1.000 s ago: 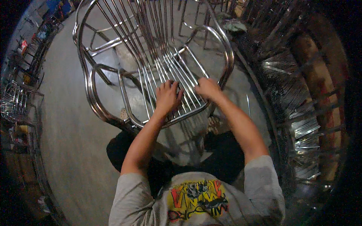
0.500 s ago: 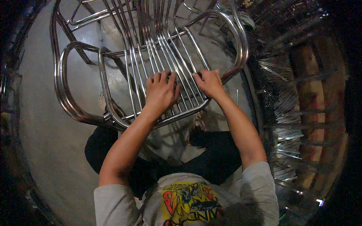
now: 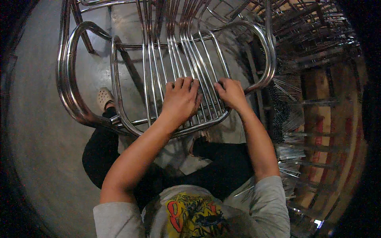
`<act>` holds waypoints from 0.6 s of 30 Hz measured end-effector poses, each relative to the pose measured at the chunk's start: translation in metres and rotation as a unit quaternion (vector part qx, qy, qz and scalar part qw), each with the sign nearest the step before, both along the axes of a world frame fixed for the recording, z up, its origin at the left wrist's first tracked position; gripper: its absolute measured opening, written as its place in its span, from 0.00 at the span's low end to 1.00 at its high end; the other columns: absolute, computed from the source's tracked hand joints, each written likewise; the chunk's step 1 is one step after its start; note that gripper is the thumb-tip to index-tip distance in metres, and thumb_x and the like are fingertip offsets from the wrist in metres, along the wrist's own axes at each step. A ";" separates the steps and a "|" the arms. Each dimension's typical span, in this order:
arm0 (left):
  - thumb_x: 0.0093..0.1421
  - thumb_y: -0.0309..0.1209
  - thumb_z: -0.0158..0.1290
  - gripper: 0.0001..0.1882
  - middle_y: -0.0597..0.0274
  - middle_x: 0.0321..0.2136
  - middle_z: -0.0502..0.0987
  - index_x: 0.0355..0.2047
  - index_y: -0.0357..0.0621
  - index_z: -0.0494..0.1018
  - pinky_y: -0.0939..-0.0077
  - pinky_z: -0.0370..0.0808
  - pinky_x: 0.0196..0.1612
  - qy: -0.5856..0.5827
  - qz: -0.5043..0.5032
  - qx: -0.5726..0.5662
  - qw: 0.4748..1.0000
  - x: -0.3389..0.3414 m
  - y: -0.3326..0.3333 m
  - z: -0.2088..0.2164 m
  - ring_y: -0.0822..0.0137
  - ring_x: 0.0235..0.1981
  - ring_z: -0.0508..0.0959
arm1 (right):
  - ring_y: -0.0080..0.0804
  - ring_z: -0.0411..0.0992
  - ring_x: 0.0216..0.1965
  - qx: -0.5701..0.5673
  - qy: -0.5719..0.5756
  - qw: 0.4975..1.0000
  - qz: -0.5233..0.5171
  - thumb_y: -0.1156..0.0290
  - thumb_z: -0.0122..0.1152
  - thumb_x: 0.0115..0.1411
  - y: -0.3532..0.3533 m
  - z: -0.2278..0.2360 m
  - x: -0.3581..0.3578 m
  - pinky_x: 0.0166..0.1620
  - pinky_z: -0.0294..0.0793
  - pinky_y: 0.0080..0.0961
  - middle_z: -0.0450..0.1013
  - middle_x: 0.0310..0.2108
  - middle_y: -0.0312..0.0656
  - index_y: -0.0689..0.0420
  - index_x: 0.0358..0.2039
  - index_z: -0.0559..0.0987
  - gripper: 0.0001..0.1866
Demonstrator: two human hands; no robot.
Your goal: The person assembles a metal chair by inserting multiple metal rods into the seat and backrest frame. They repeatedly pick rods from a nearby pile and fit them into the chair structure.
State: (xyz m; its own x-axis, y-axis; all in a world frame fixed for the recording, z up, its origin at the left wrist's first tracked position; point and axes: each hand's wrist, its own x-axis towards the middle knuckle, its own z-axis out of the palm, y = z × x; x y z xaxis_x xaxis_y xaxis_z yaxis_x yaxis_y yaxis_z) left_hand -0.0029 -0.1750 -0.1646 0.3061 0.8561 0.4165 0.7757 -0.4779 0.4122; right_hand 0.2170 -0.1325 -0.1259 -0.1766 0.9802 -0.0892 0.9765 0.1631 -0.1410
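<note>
A shiny tubular metal chair stands in front of me, its seat and back made of long parallel rods. Over the middle of the seat rods, my left hand is closed palm down, its bent fingers hooked on several rods. My right hand is closed around the right side tube of the seat, with the thumb toward the rods. The undersides of both hands and their fingertips are hidden. Looped armrest tubes curve out on either side of the seat.
To the right, a rack holds bundles of thin metal rods and a dark mass of small metal pieces. More bent metal frames pile up at the far right. My legs straddle the chair's front, and a clog shows beyond its left side.
The chair and both hands appear shifted a little to the right in view, and more of the left clog shows. Both hands keep their places on the seat.
</note>
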 end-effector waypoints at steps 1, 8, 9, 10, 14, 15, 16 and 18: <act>0.59 0.42 0.54 0.24 0.55 0.49 0.72 0.53 0.44 0.71 0.54 0.67 0.48 0.001 -0.005 -0.009 1.000 -0.001 0.000 0.000 0.54 0.49 0.72 | 0.57 0.77 0.36 0.005 0.004 1.000 0.010 0.55 0.55 0.62 0.001 0.002 0.001 0.46 0.71 0.51 0.78 0.29 0.56 0.60 0.35 0.80 0.19; 0.59 0.42 0.54 0.24 0.54 0.49 0.72 0.53 0.45 0.71 0.55 0.68 0.49 0.001 -0.009 -0.034 0.999 -0.002 0.000 0.002 0.54 0.49 0.72 | 0.61 0.76 0.33 0.010 -0.016 1.000 0.012 0.55 0.56 0.62 0.000 -0.001 0.001 0.42 0.74 0.53 0.76 0.27 0.58 0.61 0.33 0.79 0.19; 0.59 0.42 0.55 0.24 0.54 0.49 0.72 0.53 0.45 0.71 0.55 0.68 0.49 0.002 -0.010 -0.039 0.999 -0.002 0.000 0.002 0.54 0.49 0.72 | 0.61 0.76 0.32 0.006 -0.027 1.000 -0.001 0.55 0.56 0.61 0.000 0.003 -0.001 0.42 0.73 0.53 0.76 0.26 0.58 0.61 0.34 0.79 0.19; 0.59 0.42 0.54 0.24 0.54 0.49 0.72 0.53 0.45 0.71 0.54 0.68 0.49 0.001 -0.011 -0.044 0.999 -0.002 0.000 0.003 0.53 0.49 0.72 | 0.61 0.76 0.33 -0.013 -0.021 0.999 0.032 0.55 0.56 0.62 -0.001 0.009 -0.003 0.42 0.73 0.53 0.76 0.27 0.58 0.61 0.34 0.79 0.19; 0.60 0.42 0.54 0.24 0.55 0.49 0.72 0.53 0.45 0.71 0.54 0.68 0.50 0.004 -0.012 -0.063 0.998 -0.001 0.002 0.006 0.53 0.50 0.71 | 0.61 0.75 0.34 -0.060 -0.034 0.996 0.053 0.58 0.57 0.62 -0.017 0.059 0.006 0.41 0.73 0.49 0.77 0.30 0.58 0.61 0.35 0.79 0.17; 0.60 0.42 0.55 0.24 0.55 0.49 0.71 0.54 0.46 0.70 0.54 0.68 0.50 0.005 -0.009 -0.058 0.998 -0.001 0.002 0.007 0.53 0.50 0.71 | 0.53 0.75 0.31 -0.028 0.060 0.996 0.065 0.61 0.57 0.63 -0.028 0.074 0.019 0.36 0.72 0.43 0.76 0.28 0.55 0.63 0.35 0.79 0.15; 0.59 0.42 0.55 0.24 0.55 0.48 0.71 0.53 0.45 0.71 0.55 0.67 0.49 0.007 -0.011 -0.058 0.998 -0.001 -0.001 0.008 0.54 0.49 0.71 | 0.45 0.76 0.27 -0.012 0.139 0.989 0.053 0.65 0.57 0.63 -0.049 0.085 0.037 0.32 0.71 0.37 0.76 0.25 0.52 0.64 0.35 0.78 0.13; 0.57 0.40 0.56 0.23 0.56 0.46 0.72 0.51 0.43 0.71 0.57 0.66 0.47 0.006 -0.012 -0.023 1.000 0.000 -0.001 0.010 0.55 0.46 0.71 | 0.31 0.73 0.25 -0.068 0.223 0.972 -0.016 0.65 0.56 0.64 -0.097 0.088 0.090 0.29 0.69 0.27 0.73 0.21 0.44 0.65 0.37 0.79 0.14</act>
State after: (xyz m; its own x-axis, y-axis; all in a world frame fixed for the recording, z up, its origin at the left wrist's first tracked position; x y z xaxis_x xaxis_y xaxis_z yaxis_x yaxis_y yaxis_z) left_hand -0.0028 -0.1758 -0.1544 0.3325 0.8660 0.3736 0.7692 -0.4782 0.4239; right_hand 0.3068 -0.2291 -0.0376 -0.1977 0.9701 -0.1406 0.8170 0.0839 -0.5705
